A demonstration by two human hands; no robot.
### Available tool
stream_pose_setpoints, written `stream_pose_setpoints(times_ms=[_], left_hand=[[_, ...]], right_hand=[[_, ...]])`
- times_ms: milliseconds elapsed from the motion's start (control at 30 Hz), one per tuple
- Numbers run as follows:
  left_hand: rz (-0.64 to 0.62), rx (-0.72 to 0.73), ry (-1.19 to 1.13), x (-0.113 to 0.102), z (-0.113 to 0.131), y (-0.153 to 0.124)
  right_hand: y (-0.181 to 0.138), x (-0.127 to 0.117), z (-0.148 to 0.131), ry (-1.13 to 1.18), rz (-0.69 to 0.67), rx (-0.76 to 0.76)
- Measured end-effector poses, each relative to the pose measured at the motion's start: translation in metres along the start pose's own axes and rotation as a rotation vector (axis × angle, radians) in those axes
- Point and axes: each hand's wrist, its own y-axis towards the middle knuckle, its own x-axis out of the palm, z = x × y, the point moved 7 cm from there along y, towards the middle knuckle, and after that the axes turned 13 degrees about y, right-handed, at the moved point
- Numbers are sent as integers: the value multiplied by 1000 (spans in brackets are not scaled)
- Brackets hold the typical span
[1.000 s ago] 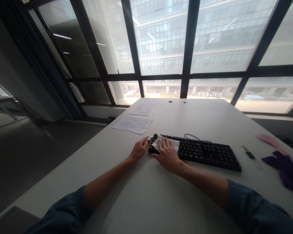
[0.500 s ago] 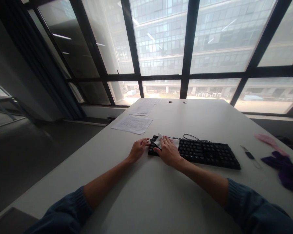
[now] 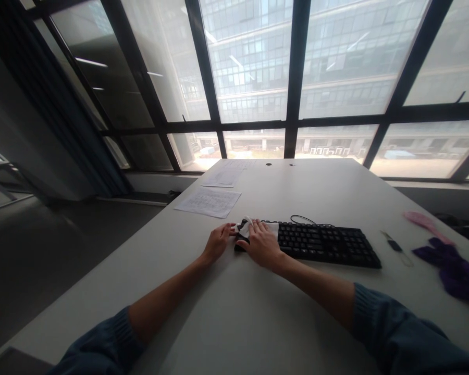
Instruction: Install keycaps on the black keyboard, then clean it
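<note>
Two bare hands: my left hand (image 3: 218, 243) and my right hand (image 3: 264, 246), close together, blue sleeves (image 3: 398, 323) on the forearms behind them.
Right grip: laid flat, fingers nearly straight, thumb out toward my left hand; it is closed around nothing, only covering a white wipe (image 3: 273, 229).
Left grip: fingers bent at the keyboard's left end; I cannot tell whether they pinch anything.
Wipe: under my right fingers, spread over the keys, one crumpled corner standing up toward my left fingertips.
Black keyboard (image 3: 332, 244): its left end beneath my right hand, the rest stretching off to the right.
Cable (image 3: 303, 217): looped just beyond the keyboard, to the right of my right fingers.
Printed sheets (image 3: 211, 202): beyond my left hand.
Right of my grip, past the keyboard: a black-handled tool (image 3: 394, 245), then purple cloth (image 3: 455, 273) and pink cloth (image 3: 426, 224).
Under everything: the white table (image 3: 219, 323).
</note>
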Motion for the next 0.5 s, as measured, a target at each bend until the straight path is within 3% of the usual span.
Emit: stream_pose_setpoints(times_ms=[67, 133, 367, 433, 500], left_hand=[[-2, 11, 7, 0, 1, 0], [-5, 17, 9, 1, 2, 1], [1, -3, -23, 1, 0, 0], [-5, -6, -25, 1, 0, 0], [-9, 1, -11, 0, 1, 0]], right_hand=[[1, -3, 10, -27, 49, 101], [1, -4, 12, -26, 53, 106], [-13, 7, -26, 31, -110, -283], [-13, 7, -26, 37, -108, -270], [-8, 3, -14, 24, -47, -144]])
